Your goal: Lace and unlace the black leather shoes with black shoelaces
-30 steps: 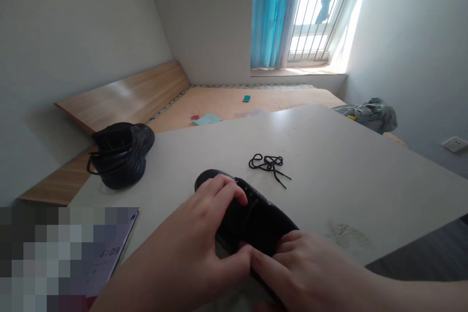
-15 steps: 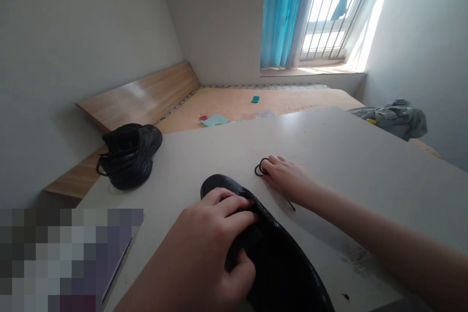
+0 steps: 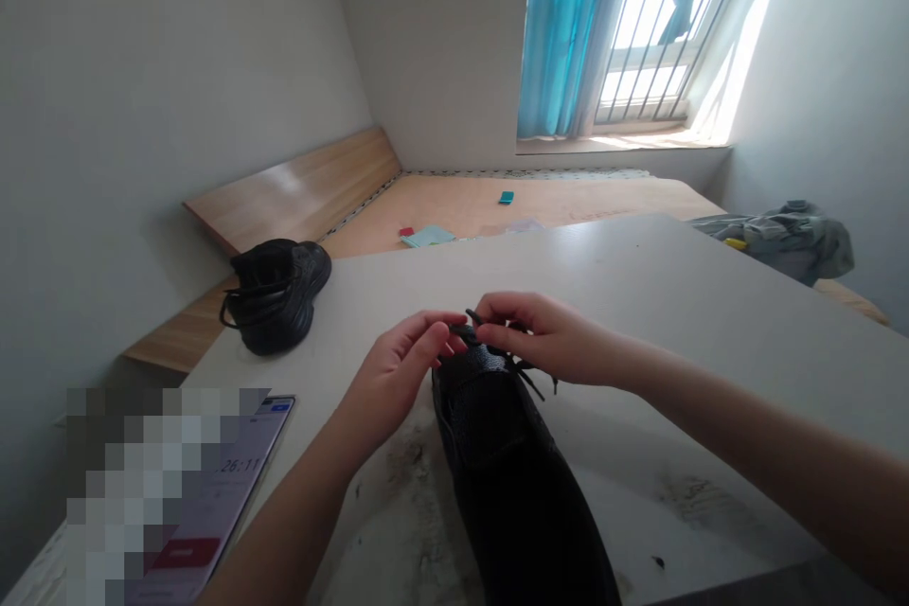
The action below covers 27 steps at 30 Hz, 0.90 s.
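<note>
A black shoe (image 3: 511, 464) lies on the white table (image 3: 674, 303), its toe pointing away from me. Both hands meet above the toe end. My right hand (image 3: 550, 341) pinches a black shoelace (image 3: 522, 367), and loose loops of it hang down beside the shoe. My left hand (image 3: 398, 369) holds the lace's other part (image 3: 460, 331) between thumb and forefinger, right next to the right hand's fingertips.
A second black shoe (image 3: 276, 294) sits at the table's far left corner. A phone (image 3: 213, 502) with a lit screen lies at the near left. Beyond the table are a wooden platform (image 3: 497, 199) with small coloured items and a grey bundle of cloth (image 3: 788, 237) at right.
My right hand picked the lace up off the table and brought it to the shoe's toe. My left hand let go of the shoe and took hold of the lace.
</note>
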Each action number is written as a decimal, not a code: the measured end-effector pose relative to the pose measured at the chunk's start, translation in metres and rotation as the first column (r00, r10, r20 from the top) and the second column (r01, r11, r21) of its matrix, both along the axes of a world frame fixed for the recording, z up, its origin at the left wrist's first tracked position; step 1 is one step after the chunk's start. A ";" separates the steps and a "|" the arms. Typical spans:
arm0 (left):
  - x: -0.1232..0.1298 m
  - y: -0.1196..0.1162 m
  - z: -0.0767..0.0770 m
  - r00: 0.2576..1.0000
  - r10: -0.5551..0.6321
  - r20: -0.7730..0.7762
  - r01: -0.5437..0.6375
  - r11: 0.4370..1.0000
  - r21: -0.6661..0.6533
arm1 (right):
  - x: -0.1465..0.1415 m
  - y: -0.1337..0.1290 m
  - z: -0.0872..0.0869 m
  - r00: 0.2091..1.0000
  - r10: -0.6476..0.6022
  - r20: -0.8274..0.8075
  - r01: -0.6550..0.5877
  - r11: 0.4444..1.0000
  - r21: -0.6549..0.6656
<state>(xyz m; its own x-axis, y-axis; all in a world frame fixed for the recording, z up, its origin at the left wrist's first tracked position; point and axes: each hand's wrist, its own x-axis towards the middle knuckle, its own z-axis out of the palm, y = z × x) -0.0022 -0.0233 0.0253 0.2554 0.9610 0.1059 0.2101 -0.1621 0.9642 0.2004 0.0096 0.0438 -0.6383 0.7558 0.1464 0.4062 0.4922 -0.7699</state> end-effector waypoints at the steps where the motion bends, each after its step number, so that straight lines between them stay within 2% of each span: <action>1: 0.000 0.000 0.000 1.000 -0.005 0.015 0.005 1.000 0.012 | -0.007 -0.002 0.006 1.000 0.017 -0.004 -0.017 0.998 0.061; 3: -0.002 0.000 0.001 0.997 0.035 0.066 -0.038 0.998 0.045 | -0.019 -0.003 0.014 0.996 0.003 -0.090 0.004 0.997 0.081; 4: -0.003 0.000 0.002 0.992 0.071 0.100 -0.077 0.995 0.058 | -0.023 -0.003 0.016 0.986 -0.027 -0.162 0.032 0.999 0.025; 6: -0.006 0.002 0.002 0.976 0.136 0.172 -0.147 0.988 0.055 | -0.026 -0.002 0.017 0.946 -0.122 -0.299 0.070 0.981 -0.179; 8: -0.009 0.007 -0.001 0.945 0.188 0.266 -0.200 0.980 0.019 | -0.020 0.001 0.015 0.901 -0.186 -0.392 0.050 0.942 -0.333; 12: -0.014 0.021 -0.008 0.817 0.284 0.501 -0.263 0.958 -0.114 | 0.011 0.013 0.008 0.812 -0.249 -0.528 -0.070 0.857 -0.511; 15: -0.022 0.025 -0.008 0.730 0.314 0.607 -0.260 0.949 -0.179 | 0.042 0.028 0.003 0.749 -0.331 -0.575 -0.089 0.809 -0.582; 17: -0.028 0.024 -0.004 0.710 0.300 0.637 -0.234 0.954 -0.187 | 0.060 0.039 -0.002 0.700 -0.382 -0.603 -0.080 0.797 -0.598; 19: -0.032 0.022 0.001 0.731 0.268 0.627 -0.200 0.964 -0.178 | 0.072 0.048 -0.007 0.645 -0.421 -0.638 -0.064 0.802 -0.594; 22: -0.032 0.018 0.004 0.827 0.217 0.519 -0.155 0.975 -0.159 | 0.079 0.055 -0.013 0.589 -0.454 -0.669 -0.024 0.818 -0.575; 24: -0.026 0.018 0.000 0.899 0.192 0.394 -0.153 0.980 -0.130 | 0.076 0.055 -0.016 0.596 -0.459 -0.659 0.010 0.824 -0.566; 27: -0.014 0.020 -0.014 0.967 0.167 0.193 -0.164 0.986 -0.032 | 0.064 0.051 -0.022 0.672 -0.445 -0.592 0.071 0.835 -0.546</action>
<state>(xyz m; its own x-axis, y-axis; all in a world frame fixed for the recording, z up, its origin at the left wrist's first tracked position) -0.0162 -0.0033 0.0116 0.0690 0.9900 0.1227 0.0409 -0.1257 0.9912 0.2648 0.0608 0.0214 -0.2671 0.9623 0.0522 -0.2599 -0.0198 -0.9654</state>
